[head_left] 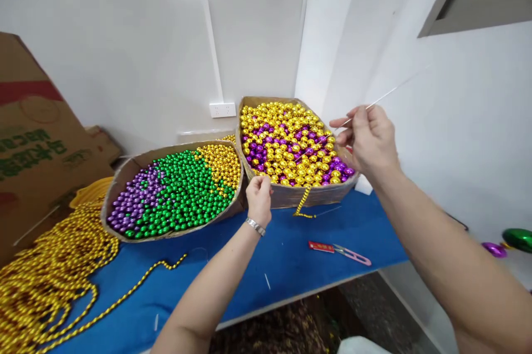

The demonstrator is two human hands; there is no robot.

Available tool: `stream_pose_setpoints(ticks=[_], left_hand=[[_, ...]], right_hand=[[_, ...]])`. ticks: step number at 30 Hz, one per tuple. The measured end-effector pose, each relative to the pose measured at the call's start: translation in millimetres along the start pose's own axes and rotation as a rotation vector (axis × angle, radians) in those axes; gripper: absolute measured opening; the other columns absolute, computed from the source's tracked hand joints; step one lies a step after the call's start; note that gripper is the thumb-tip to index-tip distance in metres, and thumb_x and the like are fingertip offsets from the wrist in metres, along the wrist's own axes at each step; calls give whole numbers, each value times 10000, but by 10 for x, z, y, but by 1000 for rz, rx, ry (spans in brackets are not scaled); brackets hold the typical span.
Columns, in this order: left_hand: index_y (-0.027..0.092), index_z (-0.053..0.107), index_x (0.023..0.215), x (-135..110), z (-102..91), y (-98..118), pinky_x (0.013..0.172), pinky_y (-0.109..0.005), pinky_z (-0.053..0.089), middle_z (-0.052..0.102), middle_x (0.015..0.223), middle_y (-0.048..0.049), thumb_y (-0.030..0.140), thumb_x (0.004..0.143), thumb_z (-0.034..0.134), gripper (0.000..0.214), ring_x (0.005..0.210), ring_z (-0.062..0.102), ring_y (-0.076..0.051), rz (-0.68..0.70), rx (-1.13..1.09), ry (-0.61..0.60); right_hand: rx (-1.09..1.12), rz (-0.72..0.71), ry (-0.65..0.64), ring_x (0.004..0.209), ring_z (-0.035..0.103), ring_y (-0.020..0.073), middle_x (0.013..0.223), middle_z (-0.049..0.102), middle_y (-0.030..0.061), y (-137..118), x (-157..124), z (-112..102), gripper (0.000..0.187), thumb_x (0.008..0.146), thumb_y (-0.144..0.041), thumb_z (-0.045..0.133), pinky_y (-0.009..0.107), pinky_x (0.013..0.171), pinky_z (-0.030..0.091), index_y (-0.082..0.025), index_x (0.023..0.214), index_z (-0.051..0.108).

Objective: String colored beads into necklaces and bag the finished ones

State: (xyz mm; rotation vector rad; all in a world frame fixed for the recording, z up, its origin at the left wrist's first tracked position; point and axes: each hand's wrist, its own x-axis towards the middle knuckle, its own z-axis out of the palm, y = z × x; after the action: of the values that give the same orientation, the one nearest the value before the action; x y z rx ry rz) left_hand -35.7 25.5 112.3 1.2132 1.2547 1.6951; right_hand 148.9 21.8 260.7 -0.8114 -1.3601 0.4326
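Observation:
My right hand (372, 138) is raised at the right side of the large bead box and pinches a long thin needle (388, 92). One end of the needle points up to the right; the other slants down over the gold and purple beads (286, 149). My left hand (259, 197) is closed at the box's near left corner, and what its fingers hold, if anything, is hidden. A short string of small gold beads (304, 203) hangs over the front of the box (324, 197) onto the blue table, a thin thread trailing from its end.
A second box (108, 199) of green, purple and gold beads stands to the left. Long gold bead strands (54, 254) are heaped at the far left by a carton (37, 121). Small thread snips (351, 254) with a red label lie near the table's (286, 265) front edge.

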Motion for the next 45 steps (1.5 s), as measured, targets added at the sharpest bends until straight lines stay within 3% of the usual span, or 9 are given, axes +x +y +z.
stream_pose_setpoints(ticks=[9,16,19,22,26,31,38,41,45], left_hand=[[158,534,680,-416,-676,-728,757,-338,400,554,757,-78,135,741,499,74,820,518,-213,142,793,-359],[178,612,813,-605,-1103,-694,706,-332,433,610,851,-91,305,804,526,154,817,565,-226,175,1112,-618],[230,611,926,-425,-1399,-402,735,-292,427,620,878,-57,339,894,408,233,839,568,-188,269,1111,-548],[205,607,954,5,-1700,-185,797,-301,411,615,932,-75,254,916,359,255,902,542,-193,246,1179,-323],[169,629,870,559,-1894,-242,817,-364,401,608,905,-110,129,836,461,176,942,510,-247,190,1209,-319],[155,616,709,699,-1860,-460,837,-399,405,599,804,-97,37,751,505,168,959,508,-258,149,1108,-387],[133,582,1037,492,-1837,-387,796,-340,476,617,941,-97,197,885,417,233,860,603,-181,44,796,-298],[98,553,1091,310,-1778,-292,738,-297,505,632,916,-105,278,909,415,291,816,635,-163,-120,312,-275],[98,629,955,119,-1689,-185,691,-245,504,641,913,-89,254,780,650,236,750,634,-131,-385,-425,-219]], right_hand=[[-173,158,-170,367,522,14,628,639,-2,-35,-3,152,317,932,-478,363,148,402,340,-179,1014,427],[-262,129,-429,392,508,115,545,538,4,485,-776,231,304,888,-518,418,231,353,399,-251,980,532],[-317,171,-551,493,584,151,643,605,26,739,-1286,238,332,880,-512,413,266,470,509,-246,1020,551],[-320,195,-639,562,632,161,686,642,29,935,-1725,322,309,896,-465,398,258,533,538,-230,1010,564],[-294,80,-664,584,635,159,638,618,5,1012,-2021,535,239,921,-377,383,251,577,535,-235,1022,547],[-298,41,-670,493,591,107,771,625,11,985,-2098,715,209,931,-329,377,210,523,512,-246,1016,549],[-295,-12,-652,603,627,110,824,606,25,932,-2146,822,214,932,-303,389,208,611,516,-234,1065,540],[-297,-77,-650,610,625,112,782,605,13,893,-2131,876,188,925,-295,415,202,604,505,-234,1017,567],[-327,-157,-607,690,627,127,792,613,25,886,-2098,923,177,924,-274,422,209,624,495,-229,986,582]])
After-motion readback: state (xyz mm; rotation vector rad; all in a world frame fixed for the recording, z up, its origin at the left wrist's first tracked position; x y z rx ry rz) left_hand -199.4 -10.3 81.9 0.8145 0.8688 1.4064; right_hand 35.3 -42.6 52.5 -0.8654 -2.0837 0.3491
